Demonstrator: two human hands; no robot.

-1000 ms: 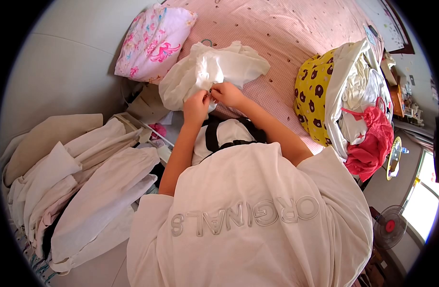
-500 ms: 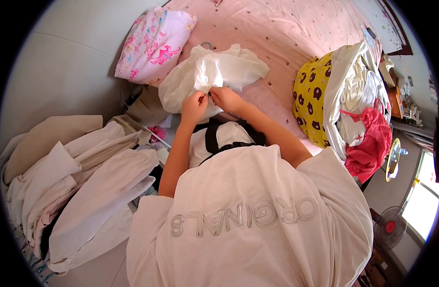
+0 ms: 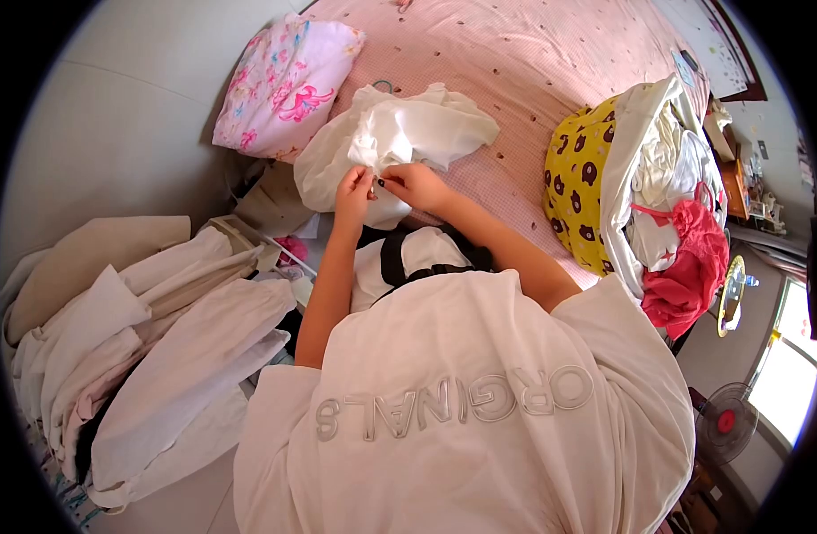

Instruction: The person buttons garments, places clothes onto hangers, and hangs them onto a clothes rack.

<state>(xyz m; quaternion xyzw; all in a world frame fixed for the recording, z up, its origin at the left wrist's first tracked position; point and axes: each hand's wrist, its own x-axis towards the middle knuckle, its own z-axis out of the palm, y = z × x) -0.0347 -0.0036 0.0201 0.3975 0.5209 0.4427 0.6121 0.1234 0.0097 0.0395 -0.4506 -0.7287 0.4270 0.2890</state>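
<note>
A white garment (image 3: 426, 129) lies bunched on the bed's near edge, with a teal hanger hook (image 3: 383, 85) sticking out at its far side. My left hand (image 3: 353, 191) is closed in a pinch on the garment's near edge. Close beside it, my right hand (image 3: 415, 185) pinches the same cloth with thumb and forefinger. A small dark spot (image 3: 381, 182) shows at the right fingertips; whether it is a button or a nail I cannot tell. The fingertips hide the bit of fabric between them.
A pink floral pillow (image 3: 288, 84) lies on the pink bed (image 3: 515, 53), left of the garment. At right, a yellow bear-print basket (image 3: 579, 169) holds white clothes and a red garment (image 3: 689, 262). White clothes (image 3: 186, 356) hang at left. A fan (image 3: 726, 424) stands far right.
My left hand has shifted slightly left and down, and the gap between my fingertips has widened a little. The cloth above the left fingers is bunched up more.
</note>
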